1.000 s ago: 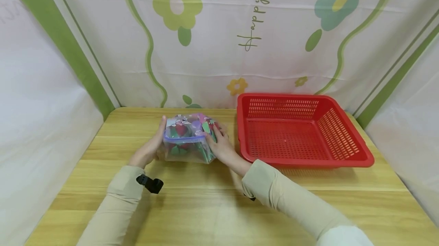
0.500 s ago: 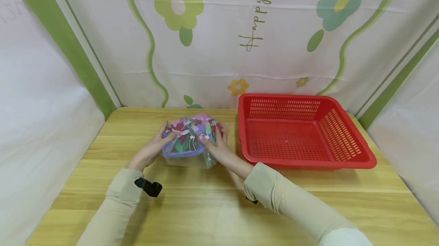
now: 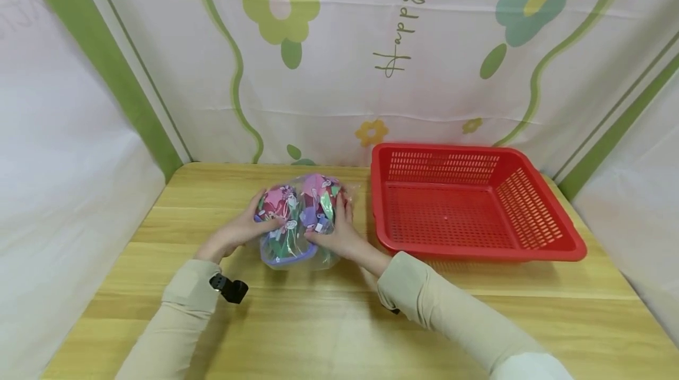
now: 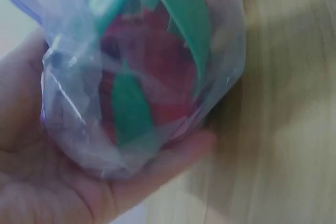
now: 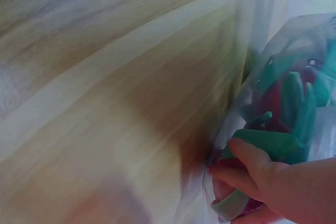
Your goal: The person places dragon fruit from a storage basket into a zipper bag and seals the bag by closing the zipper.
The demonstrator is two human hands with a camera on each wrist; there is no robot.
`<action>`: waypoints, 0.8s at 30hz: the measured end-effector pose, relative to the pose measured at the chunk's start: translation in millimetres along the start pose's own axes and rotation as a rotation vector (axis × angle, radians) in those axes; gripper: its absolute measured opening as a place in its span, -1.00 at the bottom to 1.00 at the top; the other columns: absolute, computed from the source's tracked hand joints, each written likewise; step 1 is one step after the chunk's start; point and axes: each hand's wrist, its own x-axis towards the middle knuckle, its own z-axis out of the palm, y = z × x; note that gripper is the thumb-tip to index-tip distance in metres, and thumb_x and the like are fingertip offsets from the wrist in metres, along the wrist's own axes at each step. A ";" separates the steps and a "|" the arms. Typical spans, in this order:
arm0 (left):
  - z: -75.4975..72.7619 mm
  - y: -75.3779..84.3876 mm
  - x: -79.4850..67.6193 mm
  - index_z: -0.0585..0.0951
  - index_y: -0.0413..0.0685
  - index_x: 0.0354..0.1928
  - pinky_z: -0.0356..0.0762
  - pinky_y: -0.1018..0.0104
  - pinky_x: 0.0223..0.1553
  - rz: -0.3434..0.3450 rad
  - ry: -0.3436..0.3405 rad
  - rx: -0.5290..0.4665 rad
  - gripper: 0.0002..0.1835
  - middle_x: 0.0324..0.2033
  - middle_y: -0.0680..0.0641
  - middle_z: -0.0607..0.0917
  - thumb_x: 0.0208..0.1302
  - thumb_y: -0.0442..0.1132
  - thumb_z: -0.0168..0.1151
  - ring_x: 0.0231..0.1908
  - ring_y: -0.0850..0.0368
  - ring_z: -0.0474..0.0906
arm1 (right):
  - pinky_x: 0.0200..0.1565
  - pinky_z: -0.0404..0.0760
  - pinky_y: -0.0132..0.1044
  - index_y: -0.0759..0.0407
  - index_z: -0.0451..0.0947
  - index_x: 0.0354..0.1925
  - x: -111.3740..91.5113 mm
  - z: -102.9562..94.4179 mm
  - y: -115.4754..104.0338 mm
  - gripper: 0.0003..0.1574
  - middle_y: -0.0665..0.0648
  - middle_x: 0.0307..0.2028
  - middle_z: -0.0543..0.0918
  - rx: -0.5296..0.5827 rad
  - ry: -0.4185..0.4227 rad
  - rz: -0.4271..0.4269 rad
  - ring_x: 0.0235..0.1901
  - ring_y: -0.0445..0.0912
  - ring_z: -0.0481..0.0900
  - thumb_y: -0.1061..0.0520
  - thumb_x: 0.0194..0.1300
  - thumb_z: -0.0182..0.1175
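Note:
A clear plastic bag (image 3: pixel 292 221) with a purple edge band is held above the table's left half in the head view. Through its film show pink, red, green and purple pieces. My left hand (image 3: pixel 239 233) grips its left side, thumb on top. From the right, my right hand (image 3: pixel 342 235) grips it with the thumb towards the middle. Green strips and a dark red rounded piece show inside the bag (image 4: pixel 142 93) in the left wrist view, fingers beneath it. In the right wrist view, the right hand's (image 5: pixel 262 182) fingers curl against the bag (image 5: pixel 286 87) over green parts.
A red slotted plastic basket (image 3: pixel 477 250) stands to the right of the bag. The wooden table (image 3: pixel 297 327) runs back to a white curtain (image 3: pixel 329 73) printed with flowers. White fabric also hangs at both sides.
Both hands have tipped the bag, so its purple edge has swung down towards the person and the pink pieces now show on top. My left thumb has moved onto its upper face.

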 end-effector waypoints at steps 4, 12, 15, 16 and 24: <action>6.4 -4.5 4.2 -0.29 0.13 0.52 0.23 -0.28 0.29 0.095 0.096 0.012 0.06 0.43 -0.39 -0.01 0.21 -0.11 0.25 0.33 -0.44 0.14 | 0.37 0.14 0.21 0.15 -0.53 0.49 0.0 2.4 5.9 0.49 0.40 0.46 -0.52 -0.012 0.014 -0.033 0.46 0.35 -0.22 -0.05 0.06 0.39; 18.1 -8.4 8.3 -0.15 0.10 0.52 0.15 -0.33 0.30 0.146 0.247 0.010 0.02 0.45 -0.42 -0.16 0.15 -0.26 0.28 0.36 -0.48 0.05 | 0.32 0.32 0.12 0.18 -0.53 0.49 -1.2 9.6 13.9 0.48 0.41 0.47 -0.50 -0.027 0.062 -0.096 0.42 0.37 -0.01 0.17 0.05 0.39; 20.4 -8.5 8.8 -0.14 0.07 0.52 0.24 -0.26 0.28 0.127 0.276 0.012 0.01 0.44 -0.42 -0.08 0.15 -0.28 0.27 0.32 -0.45 0.17 | 0.28 0.39 0.10 0.18 -0.52 0.49 0.0 10.0 15.3 0.44 0.42 0.47 -0.46 -0.039 0.071 -0.110 0.39 0.37 0.10 0.25 0.06 0.36; 21.1 -8.3 8.9 -0.15 0.05 0.52 0.24 -0.26 0.29 0.123 0.284 0.020 0.00 0.44 -0.42 -0.07 0.17 -0.28 0.26 0.32 -0.45 0.17 | 0.27 0.40 0.09 0.18 -0.52 0.49 0.2 9.9 15.4 0.43 0.42 0.47 -0.46 -0.042 0.072 -0.112 0.38 0.36 0.11 0.27 0.07 0.35; 23.9 -10.6 8.6 -0.14 0.04 0.52 0.14 -0.24 0.36 0.118 0.329 0.011 -0.03 0.46 -0.39 -0.09 0.19 -0.28 0.23 0.38 -0.42 0.07 | 0.38 0.21 0.09 0.18 -0.50 0.50 1.8 9.4 13.5 0.39 0.38 0.48 -0.44 -0.043 0.071 -0.122 0.47 0.29 -0.12 0.37 0.08 0.29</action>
